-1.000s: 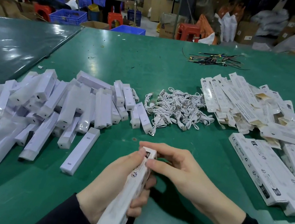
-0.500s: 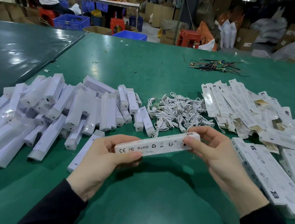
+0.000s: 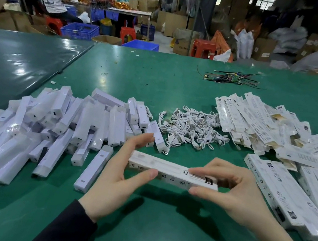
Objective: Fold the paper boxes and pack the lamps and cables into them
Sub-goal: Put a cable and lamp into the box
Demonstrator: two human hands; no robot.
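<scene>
A long white paper box (image 3: pixel 170 170) lies crosswise above the green table (image 3: pixel 155 235), held between both hands. My left hand (image 3: pixel 119 179) pinches its left end between thumb and fingers. My right hand (image 3: pixel 234 194) pinches its right end the same way. A heap of white lamps in clear wrap (image 3: pixel 52 123) lies at the left. Coiled white cables (image 3: pixel 192 129) are piled at the centre. Flat unfolded boxes (image 3: pixel 268 126) lie scattered at the right, and a row of packed boxes (image 3: pixel 292 195) lies at the near right.
A bundle of dark wires (image 3: pixel 232 80) lies far back on the table. A second, darker table (image 3: pixel 16 62) adjoins at the left. Beyond the tables, people sit among blue crates (image 3: pixel 80 30), red stools (image 3: pixel 204 48) and cardboard cartons.
The box has turned from pointing toward me to lying level and crosswise. Both hands now pinch its ends, and it has dropped slightly lower and to the right.
</scene>
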